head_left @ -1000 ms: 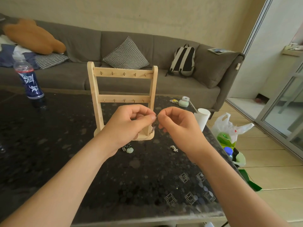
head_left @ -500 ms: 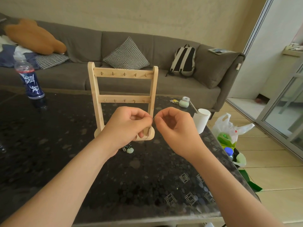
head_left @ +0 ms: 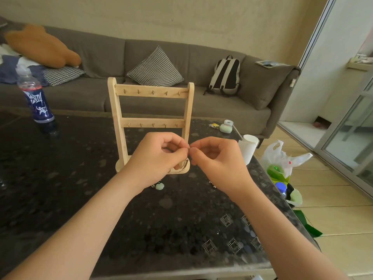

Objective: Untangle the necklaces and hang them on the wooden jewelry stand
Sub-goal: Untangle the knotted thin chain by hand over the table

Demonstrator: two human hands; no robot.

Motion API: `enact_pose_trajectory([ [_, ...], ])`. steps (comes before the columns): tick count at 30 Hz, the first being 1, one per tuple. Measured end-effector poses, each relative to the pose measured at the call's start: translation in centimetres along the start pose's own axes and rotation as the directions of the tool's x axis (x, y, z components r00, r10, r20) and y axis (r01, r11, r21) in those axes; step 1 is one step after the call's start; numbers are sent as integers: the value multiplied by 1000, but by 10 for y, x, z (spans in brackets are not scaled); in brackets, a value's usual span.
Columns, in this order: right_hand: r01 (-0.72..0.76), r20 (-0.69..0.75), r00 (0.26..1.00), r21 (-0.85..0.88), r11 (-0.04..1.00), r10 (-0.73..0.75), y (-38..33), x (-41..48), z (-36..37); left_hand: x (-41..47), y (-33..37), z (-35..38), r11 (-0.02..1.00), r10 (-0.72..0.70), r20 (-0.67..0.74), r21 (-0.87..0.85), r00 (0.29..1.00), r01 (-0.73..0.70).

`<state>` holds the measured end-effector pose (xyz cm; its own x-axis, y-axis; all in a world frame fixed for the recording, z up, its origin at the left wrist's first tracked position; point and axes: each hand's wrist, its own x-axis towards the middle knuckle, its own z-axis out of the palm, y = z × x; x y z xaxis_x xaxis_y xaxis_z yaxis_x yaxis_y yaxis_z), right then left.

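— Room to move?
— Wide stretch of dark table (head_left: 60, 178) to the left, out to a bottle (head_left: 38, 102) at the far left. Tighter to the right: white paper cup (head_left: 249, 147) at the table's right edge, near the right hand (head_left: 218, 160).
— Hand status?
— Left hand (head_left: 159, 158): curled, pinching a necklace chain (head_left: 184, 165) between thumb and forefinger. Right hand: curled likewise, pinching at the same spot, just in front of the wooden jewelry stand (head_left: 151, 91).
— Appearance?
— Chain thin, metallic, hanging slack over the stand's base. Stand upright, two rails of small hooks. Pale green pendant (head_left: 159, 186) on the table, just near of the base.
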<state>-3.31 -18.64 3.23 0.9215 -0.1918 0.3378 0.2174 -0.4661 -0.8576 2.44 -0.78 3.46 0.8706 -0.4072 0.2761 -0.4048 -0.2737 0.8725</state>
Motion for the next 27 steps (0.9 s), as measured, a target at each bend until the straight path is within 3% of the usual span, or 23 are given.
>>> enact_pose_trajectory([
  [5, -101, 143, 986, 126, 987, 83, -2, -1, 0, 0, 0, -2, 1000, 27, 27, 7, 999, -27],
  [16, 54, 41, 998, -116, 992, -50, 7, 4, -3, 3, -6, 1, 990, 24, -37, 137, 999, -19],
  [27, 94, -31, 995, -147, 985, -100, 8, 7, 0, 4, -5, 0, 999, -28, 3, 41, 1000, 28],
])
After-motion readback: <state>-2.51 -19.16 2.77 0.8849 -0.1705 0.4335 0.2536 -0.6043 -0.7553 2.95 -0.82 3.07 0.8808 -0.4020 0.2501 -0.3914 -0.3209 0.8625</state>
